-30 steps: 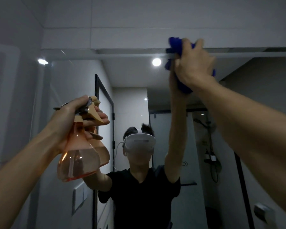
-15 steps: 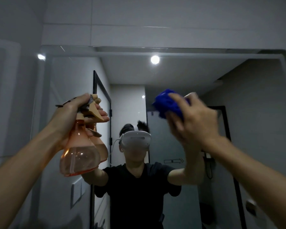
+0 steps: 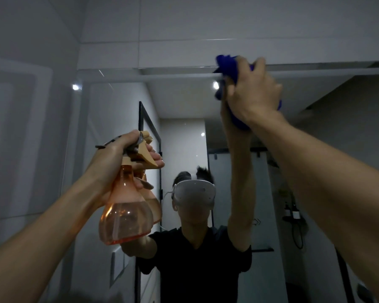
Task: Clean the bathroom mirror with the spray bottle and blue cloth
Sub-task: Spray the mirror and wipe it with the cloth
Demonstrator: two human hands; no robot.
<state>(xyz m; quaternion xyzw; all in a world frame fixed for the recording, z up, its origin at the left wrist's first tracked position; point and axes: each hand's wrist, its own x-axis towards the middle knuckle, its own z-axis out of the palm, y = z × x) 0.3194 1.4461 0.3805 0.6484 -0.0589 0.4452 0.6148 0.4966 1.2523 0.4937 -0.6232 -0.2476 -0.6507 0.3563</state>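
Mirror (image 3: 184,127): fills the wall ahead; its top edge runs level just under a tiled wall band, its left edge stands beside a pale side wall.
Right hand (image 3: 253,95): raised to the mirror's top edge, its grip bunched around the blue cloth (image 3: 228,64) and holding it against the glass.
Blue cloth: crumpled, partly above the top edge, partly below the palm; most of it is covered by the hand.
Left hand (image 3: 114,162): grip wrapped round the neck of the spray bottle (image 3: 125,215), fingers over the trigger; whether the trigger is squeezed cannot be told.
Spray bottle: orange, see-through, upright, liquid low in its belly, held close before the glass left of centre.
Open room: bare glass lies between the two hands and along the top edge to the left of the cloth.
Hidden or cut off: the mirror's right and lower edges run out of view; the bottle nozzle blends with its own reflection; dim light blurs the reflected shower fittings (image 3: 293,215).
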